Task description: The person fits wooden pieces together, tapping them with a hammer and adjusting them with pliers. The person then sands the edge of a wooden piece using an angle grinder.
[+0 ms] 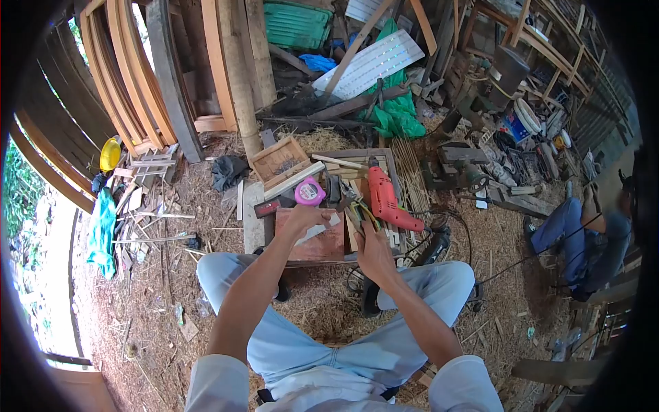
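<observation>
My left hand (309, 218) is over a reddish-brown board (317, 248), its fingers curled together. A pale strip (320, 231) shows beneath these fingers; whether they grip it or something smaller, I cannot tell. Just beyond is a pink tape measure (310, 193). My right hand (375, 253) is closed around pliers (369, 218) with yellow-and-dark handles, their head pointing away from me. Close by on the right, a red power drill (388, 199) lies on the low work table (255, 230).
A wooden box (279, 163) of small dark pieces sits at the table's far left. Another power tool (435, 245) and cables lie to the right. A seated person (583, 237) is at far right. Wood shavings (165, 275) cover the ground; timber planks (218, 65) stand behind.
</observation>
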A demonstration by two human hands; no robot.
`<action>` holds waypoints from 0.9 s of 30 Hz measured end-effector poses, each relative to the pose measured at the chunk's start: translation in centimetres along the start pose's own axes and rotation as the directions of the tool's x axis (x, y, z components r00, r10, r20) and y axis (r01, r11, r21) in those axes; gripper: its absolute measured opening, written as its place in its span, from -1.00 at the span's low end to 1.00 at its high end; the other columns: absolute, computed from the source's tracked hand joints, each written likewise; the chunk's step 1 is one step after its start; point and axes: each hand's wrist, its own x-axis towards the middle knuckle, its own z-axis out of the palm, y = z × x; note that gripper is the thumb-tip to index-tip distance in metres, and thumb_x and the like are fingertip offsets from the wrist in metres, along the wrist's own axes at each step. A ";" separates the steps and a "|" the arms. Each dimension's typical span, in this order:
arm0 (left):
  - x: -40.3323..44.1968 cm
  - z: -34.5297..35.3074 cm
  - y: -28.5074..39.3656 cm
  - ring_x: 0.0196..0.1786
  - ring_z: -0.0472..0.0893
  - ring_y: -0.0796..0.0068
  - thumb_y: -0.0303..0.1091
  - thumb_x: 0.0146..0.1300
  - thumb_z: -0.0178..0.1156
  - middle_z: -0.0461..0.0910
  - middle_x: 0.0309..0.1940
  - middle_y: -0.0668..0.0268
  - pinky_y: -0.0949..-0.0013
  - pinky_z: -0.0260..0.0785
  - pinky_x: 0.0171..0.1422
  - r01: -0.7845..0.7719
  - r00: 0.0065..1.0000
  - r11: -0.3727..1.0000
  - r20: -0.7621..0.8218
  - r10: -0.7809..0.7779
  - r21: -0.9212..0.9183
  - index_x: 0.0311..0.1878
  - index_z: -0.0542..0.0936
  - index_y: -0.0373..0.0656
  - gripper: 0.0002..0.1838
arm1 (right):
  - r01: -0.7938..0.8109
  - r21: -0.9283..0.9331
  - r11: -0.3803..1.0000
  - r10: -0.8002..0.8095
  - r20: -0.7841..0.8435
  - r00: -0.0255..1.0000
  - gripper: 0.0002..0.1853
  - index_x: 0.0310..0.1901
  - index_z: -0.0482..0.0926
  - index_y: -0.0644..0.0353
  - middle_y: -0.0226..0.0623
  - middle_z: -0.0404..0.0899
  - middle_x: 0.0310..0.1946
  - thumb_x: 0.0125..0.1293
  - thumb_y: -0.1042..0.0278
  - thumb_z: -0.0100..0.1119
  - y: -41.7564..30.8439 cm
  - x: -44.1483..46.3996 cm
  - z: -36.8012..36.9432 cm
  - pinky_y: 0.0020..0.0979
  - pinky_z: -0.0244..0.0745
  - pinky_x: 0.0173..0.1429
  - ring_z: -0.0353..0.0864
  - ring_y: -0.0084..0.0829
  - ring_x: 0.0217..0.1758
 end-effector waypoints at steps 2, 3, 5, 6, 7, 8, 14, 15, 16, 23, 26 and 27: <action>0.4 -0.2 -0.2 0.10 0.58 0.46 -0.59 0.09 0.23 0.63 0.07 0.27 0.43 0.37 0.20 -0.031 0.991 0.999 0.132 0.032 -0.008 -0.09 0.65 -0.38 -0.72 | 0.020 -0.022 1.000 -0.020 -0.015 1.000 -0.75 0.02 0.31 0.28 0.25 0.56 -0.44 0.43 0.30 -0.05 0.1 0.1 0.2 0.13 0.43 -0.28 0.58 0.25 -0.33; -0.9 0.5 1.7 0.11 0.57 0.46 -0.59 0.09 0.22 0.63 0.07 0.27 0.44 0.36 0.22 0.049 0.996 0.999 0.070 -0.050 0.016 -0.10 0.66 -0.36 -0.73 | -0.039 -0.012 0.999 0.040 0.045 0.998 -0.75 0.01 0.31 0.27 0.23 0.56 -0.44 0.43 0.30 -0.05 0.2 0.2 0.5 0.13 0.43 -0.30 0.58 0.25 -0.33; -1.6 1.2 3.2 0.13 0.56 0.45 -0.60 0.09 0.21 0.63 0.06 0.27 0.45 0.34 0.23 0.136 0.991 0.990 0.004 -0.136 0.037 -0.11 0.68 -0.34 -0.74 | -0.102 0.000 0.995 0.101 0.108 0.989 -0.75 0.00 0.32 0.26 0.22 0.57 -0.44 0.43 0.29 -0.04 0.0 0.4 0.5 0.13 0.43 -0.32 0.58 0.25 -0.33; -1.5 1.3 3.2 0.13 0.56 0.45 -0.61 0.08 0.21 0.63 0.06 0.27 0.45 0.34 0.23 0.164 0.986 0.984 -0.026 -0.163 0.065 -0.11 0.69 -0.30 -0.73 | -0.097 -0.025 0.995 0.099 0.110 0.989 -0.75 0.01 0.32 0.25 0.21 0.57 -0.44 0.42 0.29 -0.03 -0.4 0.6 0.2 0.13 0.44 -0.33 0.58 0.24 -0.34; -1.5 1.4 3.2 0.13 0.56 0.44 -0.61 0.07 0.22 0.64 0.05 0.28 0.45 0.34 0.22 0.191 0.981 0.977 -0.059 -0.187 0.090 -0.11 0.70 -0.27 -0.72 | -0.089 -0.050 0.995 0.094 0.112 0.989 -0.75 0.01 0.32 0.24 0.20 0.57 -0.43 0.42 0.30 -0.03 -0.6 0.7 0.1 0.13 0.44 -0.34 0.58 0.24 -0.34; -1.4 1.3 3.3 0.13 0.56 0.44 -0.61 0.07 0.22 0.64 0.05 0.28 0.45 0.34 0.22 0.193 0.980 0.977 -0.061 -0.188 0.092 -0.11 0.70 -0.27 -0.72 | -0.089 -0.046 0.995 0.094 0.113 0.989 -0.75 0.01 0.32 0.24 0.20 0.57 -0.43 0.42 0.30 -0.03 -0.5 0.7 0.3 0.13 0.44 -0.34 0.58 0.24 -0.34; -2.0 1.9 4.0 0.09 0.57 0.48 -0.52 0.09 0.26 0.65 0.04 0.30 0.44 0.34 0.18 0.185 0.979 0.977 -0.109 -0.174 0.103 -0.09 0.70 -0.24 -0.73 | -0.028 -0.090 0.996 0.032 0.040 0.999 -0.76 0.01 0.33 0.23 0.17 0.57 -0.44 0.41 0.30 -0.02 0.4 0.9 1.6 0.12 0.47 -0.35 0.58 0.23 -0.40; -2.1 2.1 4.3 0.07 0.58 0.48 -0.50 0.09 0.27 0.66 0.02 0.30 0.44 0.35 0.17 0.209 0.975 0.959 -0.121 -0.188 0.191 -0.09 0.70 -0.25 -0.73 | -0.038 -0.097 0.995 0.043 0.055 0.998 -0.76 0.00 0.33 0.23 0.16 0.57 -0.44 0.41 0.29 -0.02 0.3 1.0 1.4 0.12 0.47 -0.35 0.58 0.22 -0.39; -2.1 2.1 4.6 0.05 0.58 0.49 -0.49 0.09 0.29 0.67 0.00 0.31 0.43 0.36 0.15 0.233 0.970 0.932 -0.134 -0.202 0.278 -0.10 0.70 -0.26 -0.73 | -0.048 -0.104 0.993 0.055 0.071 0.996 -0.76 -0.01 0.33 0.23 0.15 0.56 -0.44 0.40 0.29 -0.02 0.1 1.1 1.3 0.12 0.47 -0.36 0.58 0.22 -0.39; -1.8 1.9 2.8 -0.02 0.59 0.50 -0.46 0.10 0.30 0.71 -0.14 0.31 0.44 0.39 0.05 0.123 0.984 0.986 -0.142 -0.106 0.115 -0.14 0.70 -0.29 -0.76 | -0.144 -0.098 0.985 0.156 0.133 0.979 -0.80 -0.06 0.33 0.20 0.14 0.58 -0.42 0.42 0.28 -0.03 -0.3 0.7 1.3 0.11 0.46 -0.37 0.59 0.21 -0.40; -0.8 1.2 1.6 -0.04 0.59 0.52 -0.47 0.09 0.30 0.71 -0.20 0.33 0.44 0.40 0.02 0.077 0.991 0.997 -0.111 -0.078 -0.008 -0.19 0.70 -0.30 -0.80 | -0.055 -0.104 0.993 0.063 0.070 0.996 -0.81 -0.07 0.33 0.19 0.14 0.57 -0.44 0.41 0.29 -0.02 -0.4 0.7 1.2 0.11 0.46 -0.38 0.58 0.22 -0.42; -0.2 1.1 1.7 -0.14 0.62 0.47 -0.54 0.04 0.28 0.71 -0.22 0.30 0.42 0.43 -0.10 0.109 0.990 0.956 -0.114 -0.081 0.272 -0.31 0.65 -0.36 -0.87 | -0.056 -0.054 0.997 0.056 0.009 0.998 -0.82 -0.08 0.33 0.19 0.14 0.57 -0.44 0.40 0.31 -0.01 -1.0 0.6 0.9 0.10 0.47 -0.38 0.58 0.22 -0.41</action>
